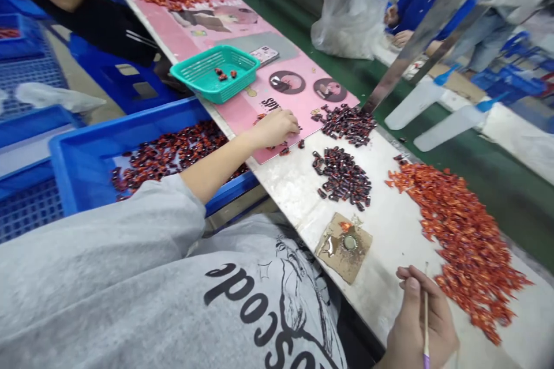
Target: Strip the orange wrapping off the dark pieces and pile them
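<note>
My left hand (279, 128) rests over the near end of the pink mat (242, 118), its fingers curled down among a few small dark-red pieces (284, 150). Whatever lies between those fingertips is hidden. At the lower right, my right hand (422, 323) is closed around a thin paintbrush (426, 323) with a purple handle end, tip pointing up. Between the hands lie a pile of dark glossy pieces (344, 179) and a brown cardboard square (346, 248) bearing a wet, shiny patch and a small round cap (350, 242).
A big heap of orange-red pieces (467, 242) covers the table's right side. Another dark pile (348, 125) sits by a metal post (402, 69). A green basket (216, 89) overhangs the left edge, above a blue bin (99, 144) of dark-red pieces. Co-workers sit nearby.
</note>
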`<state>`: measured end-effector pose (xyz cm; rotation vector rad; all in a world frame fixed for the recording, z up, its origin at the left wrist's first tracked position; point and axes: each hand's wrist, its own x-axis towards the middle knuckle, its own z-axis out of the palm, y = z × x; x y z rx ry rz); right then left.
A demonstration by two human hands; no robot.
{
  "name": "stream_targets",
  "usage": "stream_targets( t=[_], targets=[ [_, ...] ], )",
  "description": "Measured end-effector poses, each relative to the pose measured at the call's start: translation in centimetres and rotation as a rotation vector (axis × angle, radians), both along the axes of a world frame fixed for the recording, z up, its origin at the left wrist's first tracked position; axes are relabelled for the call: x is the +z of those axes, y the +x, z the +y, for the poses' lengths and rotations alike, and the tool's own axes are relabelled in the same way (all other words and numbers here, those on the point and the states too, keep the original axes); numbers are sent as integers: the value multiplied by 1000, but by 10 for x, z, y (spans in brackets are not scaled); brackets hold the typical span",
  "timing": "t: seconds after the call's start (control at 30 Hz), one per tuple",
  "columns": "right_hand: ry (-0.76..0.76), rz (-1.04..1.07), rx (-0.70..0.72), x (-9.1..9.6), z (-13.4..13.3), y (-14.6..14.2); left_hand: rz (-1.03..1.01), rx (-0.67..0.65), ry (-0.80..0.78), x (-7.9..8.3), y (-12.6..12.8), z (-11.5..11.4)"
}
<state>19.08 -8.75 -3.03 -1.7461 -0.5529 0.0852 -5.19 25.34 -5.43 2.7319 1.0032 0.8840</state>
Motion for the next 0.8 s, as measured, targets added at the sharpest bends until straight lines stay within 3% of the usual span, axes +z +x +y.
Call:
stream_targets(
  t=[0.1,0.17,0.3,0.4,0.53,0.7,0.8],
  targets=[
    [-1,-11,63,0,-1,2,-100,-85,50,16,10,-21],
    [32,-33,164,2,5,-4,-182,-162,74,28,24,-53],
    [97,53,458,9,26,-29,-411,-599,-30,48,56,-138],
    [149,218,566,14,38,-46,-457,-732,-95,54,67,-176],
    [214,444,570,13,43,-58,-532,-742,-191,53,65,-181],
    [235,577,585,9,44,-63,-754,-747,-642,36,65,-178],
    [252,575,580,11,42,-67,-870,-703,-710,26,69,-184]
  ],
)
